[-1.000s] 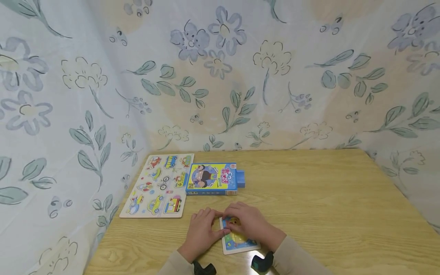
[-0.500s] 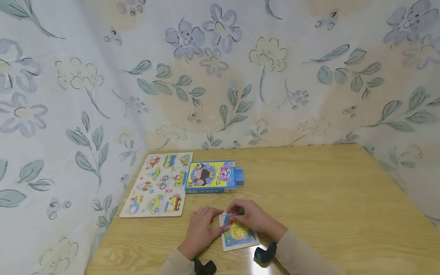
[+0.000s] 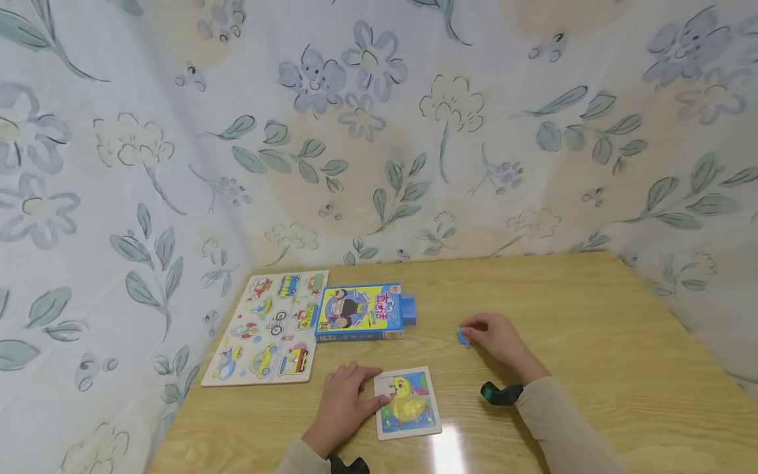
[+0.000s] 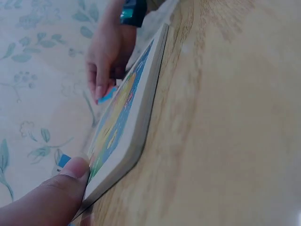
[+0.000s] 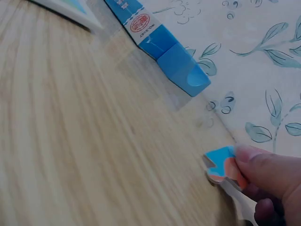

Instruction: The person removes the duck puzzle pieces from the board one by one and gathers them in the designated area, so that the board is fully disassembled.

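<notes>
A small framed jigsaw puzzle (image 3: 408, 408) with a yellow duck picture lies on the table; a pale bare patch shows at its upper left. My left hand (image 3: 345, 408) rests at its left side, index finger by the top corner and thumb over the edge. In the left wrist view the thumb (image 4: 75, 169) touches the frame's edge. Away to the right, my right hand (image 3: 496, 339) pinches a blue and orange jigsaw piece (image 5: 220, 162) between thumb and fingers, just over the table. The curled fingers hide part of that piece.
A wooden board of vehicle shapes (image 3: 269, 329) lies at the back left. Against its right side lies a blue and yellow card box (image 3: 360, 311), with a blue part (image 3: 408, 309) sticking out. A patterned cloth (image 3: 379, 164) hangs behind the wooden table (image 3: 562, 316).
My right hand has lifted a piece from the puzzle's upper left and carried it right, off the puzzle. The left hand stays at the puzzle's left edge.
</notes>
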`<action>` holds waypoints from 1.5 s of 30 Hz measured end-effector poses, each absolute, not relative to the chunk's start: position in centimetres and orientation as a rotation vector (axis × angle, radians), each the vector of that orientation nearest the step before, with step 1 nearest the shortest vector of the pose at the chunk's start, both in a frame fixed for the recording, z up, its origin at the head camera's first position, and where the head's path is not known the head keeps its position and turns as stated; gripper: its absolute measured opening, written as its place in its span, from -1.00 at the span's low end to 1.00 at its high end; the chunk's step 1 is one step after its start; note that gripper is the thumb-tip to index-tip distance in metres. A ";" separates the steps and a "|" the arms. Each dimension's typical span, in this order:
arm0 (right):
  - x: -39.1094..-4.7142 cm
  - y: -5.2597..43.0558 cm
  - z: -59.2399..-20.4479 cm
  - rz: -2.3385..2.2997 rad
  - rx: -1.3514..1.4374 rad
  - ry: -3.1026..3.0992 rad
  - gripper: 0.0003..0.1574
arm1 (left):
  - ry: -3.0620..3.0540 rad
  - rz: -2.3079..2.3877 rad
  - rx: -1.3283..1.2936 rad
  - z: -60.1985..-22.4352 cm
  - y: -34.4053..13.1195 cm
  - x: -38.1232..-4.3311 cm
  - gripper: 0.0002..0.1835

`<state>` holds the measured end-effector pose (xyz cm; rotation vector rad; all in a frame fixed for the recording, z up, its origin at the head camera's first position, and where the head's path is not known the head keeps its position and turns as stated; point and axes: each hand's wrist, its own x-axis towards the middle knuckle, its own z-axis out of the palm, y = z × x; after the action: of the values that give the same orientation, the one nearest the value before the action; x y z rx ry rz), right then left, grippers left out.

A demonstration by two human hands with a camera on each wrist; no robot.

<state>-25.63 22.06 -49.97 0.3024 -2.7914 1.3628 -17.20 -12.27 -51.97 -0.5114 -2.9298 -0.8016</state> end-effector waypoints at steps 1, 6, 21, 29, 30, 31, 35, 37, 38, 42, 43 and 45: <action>-25.8 22.3 -50.3 1.303 0.297 -2.806 -0.83 | -2.928 -0.800 -0.511 -52.0 -12.3 -17.1 -0.39; -26.1 21.7 -51.2 1.118 0.270 -2.828 -0.88 | -2.905 -0.811 -0.515 -52.3 -12.5 -16.8 -0.41; -21.9 13.7 -47.9 1.190 0.983 -2.805 -0.81 | -2.875 -0.776 -0.542 -52.2 -12.6 -16.5 -0.42; -20.6 11.7 -48.9 0.923 1.203 -2.913 -0.69 | -2.886 -0.780 -0.546 -52.1 -12.5 -17.0 -0.42; -20.6 11.7 -48.8 0.925 1.199 -2.907 -0.69 | -2.885 -0.779 -0.548 -52.1 -12.5 -17.1 -0.42; -20.5 11.8 -48.8 0.931 1.191 -2.906 -0.70 | -2.886 -0.779 -0.552 -52.1 -12.4 -17.1 -0.42; -20.5 11.7 -48.8 0.911 1.181 -2.891 -0.76 | -2.883 -0.793 -0.558 -52.0 -12.4 -17.2 -0.42; -20.4 11.7 -48.7 0.897 1.184 -2.889 -0.79 | -2.879 -0.799 -0.557 -51.9 -12.4 -17.2 -0.42; -20.4 11.6 -48.7 0.886 1.189 -2.891 -0.79 | -2.881 -0.797 -0.556 -51.9 -12.4 -17.2 -0.42; -20.5 11.6 -48.6 0.863 1.221 -2.899 -0.71 | -2.891 -0.790 -0.553 -51.8 -12.5 -17.3 -0.42; -20.5 11.6 -48.6 0.855 1.227 -2.902 -0.69 | -2.893 -0.791 -0.554 -51.8 -12.5 -17.2 -0.42; -20.6 11.6 -48.7 0.828 1.250 -2.893 -0.66 | -2.895 -0.795 -0.556 -51.8 -12.5 -17.2 -0.42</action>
<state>-20.58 11.62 -48.65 1.2500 -2.8929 0.8278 -17.24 -12.47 -51.84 -0.5560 -2.8947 -0.7946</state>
